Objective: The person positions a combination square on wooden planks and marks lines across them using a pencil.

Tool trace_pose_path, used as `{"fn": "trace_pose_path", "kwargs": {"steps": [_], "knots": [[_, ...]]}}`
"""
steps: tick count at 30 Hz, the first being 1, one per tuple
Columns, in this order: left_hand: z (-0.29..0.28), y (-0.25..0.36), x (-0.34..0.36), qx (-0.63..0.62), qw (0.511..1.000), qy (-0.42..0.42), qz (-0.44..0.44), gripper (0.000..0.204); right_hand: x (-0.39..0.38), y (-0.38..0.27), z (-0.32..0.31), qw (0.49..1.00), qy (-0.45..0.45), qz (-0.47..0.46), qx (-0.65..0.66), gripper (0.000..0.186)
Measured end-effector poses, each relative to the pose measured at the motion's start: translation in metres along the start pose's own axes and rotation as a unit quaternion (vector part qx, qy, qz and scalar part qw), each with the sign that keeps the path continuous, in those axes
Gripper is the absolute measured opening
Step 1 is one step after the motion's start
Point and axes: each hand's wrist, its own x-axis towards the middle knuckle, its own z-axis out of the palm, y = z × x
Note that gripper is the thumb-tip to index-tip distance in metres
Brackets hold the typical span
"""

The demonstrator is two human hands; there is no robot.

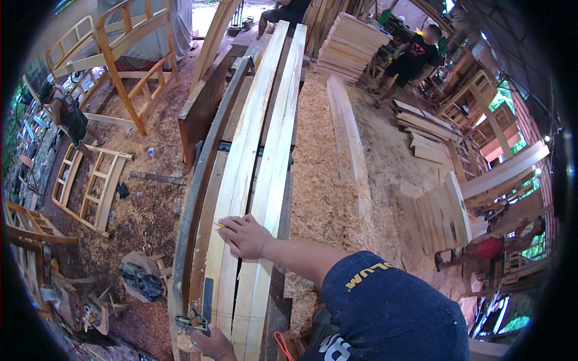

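Two long pale boards (pixel 276 180) lie lengthwise on a wooden workbench (pixel 199 216), with a narrow gap between them. My right hand (pixel 244 236) rests on the boards, fingers curled round a small yellow pencil (pixel 218 226). At the lower edge, my left hand (pixel 214 344) is at the bottom end of a dark flat straight tool (pixel 208 301), beside a small metal fitting (pixel 188 320); what its fingers grip is unclear. Faint lines cross the boards near that tool.
Wood shavings (pixel 313 198) cover the floor. Wooden frames (pixel 138 42) stand left, near a co-worker (pixel 72 114). Board stacks (pixel 346 45) and two people (pixel 415 57) are at right; another person (pixel 283 12) is beyond the bench. A machine (pixel 141 277) sits lower left.
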Motion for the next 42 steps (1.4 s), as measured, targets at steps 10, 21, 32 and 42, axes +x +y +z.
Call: {"fn": "trace_pose_path", "kwargs": {"steps": [10, 21, 32, 42], "knots": [[0.024, -0.004, 0.007, 0.035, 0.999, 0.016, -0.012, 0.056, 0.0, 0.001, 0.0, 1.0, -0.022, 0.004, -0.012, 0.053], [0.032, -0.018, 0.0, 0.025, 0.998, 0.048, 0.028, 0.051, 0.001, -0.002, -0.004, 0.999, -0.032, 0.006, -0.009, 0.052], [-0.009, 0.018, 0.014, -0.001, 0.979, -0.177, -0.1, 0.077, -0.004, 0.005, -0.004, 1.0, -0.004, 0.002, -0.011, 0.047], [0.027, -0.012, 0.004, 0.011, 0.998, 0.067, 0.014, 0.047, 0.0, -0.005, -0.007, 1.0, 0.003, -0.005, -0.006, 0.044]]}}
